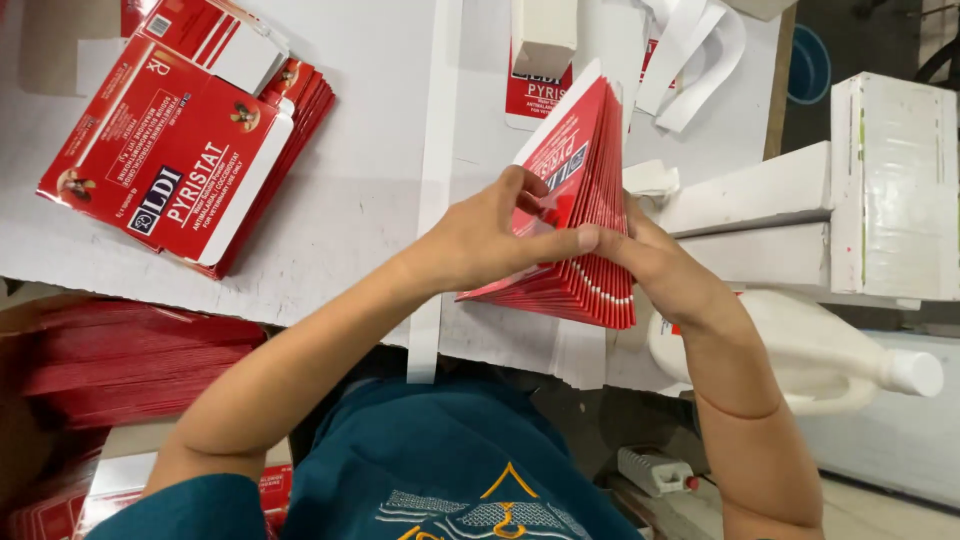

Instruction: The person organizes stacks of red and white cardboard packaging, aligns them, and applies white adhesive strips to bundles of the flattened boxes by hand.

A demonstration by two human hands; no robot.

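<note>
— So, what are the hands on?

— Both hold one thick stack of flat red cartons [585,215], folded flat and fanned slightly. The left hand [480,240] is closed on its near face, thumb stretched across to the lower edge and fingers curled against the printed side. The right hand [655,255] clamps the far side from behind; only part of it shows past the stack, with a fingertip meeting the left thumb at the edge.

— Which way does the stack run?

— Its long axis runs away from the person, leaning a little right to left as it comes nearer: the top end points toward the far side of the white table [370,150], the bottom edges spread toward the person's chest. It stands on edge rather than lying flat, and it sits just right of the middle of the table.

— And around it?

— A second pile of red cartons [190,140] lies flat, well apart at the far left. More red cartons [120,360] fill a box at the lower left. A white plastic jug [830,355] lies on its side under the right forearm, and white blocks [860,190] stand to the right.
</note>
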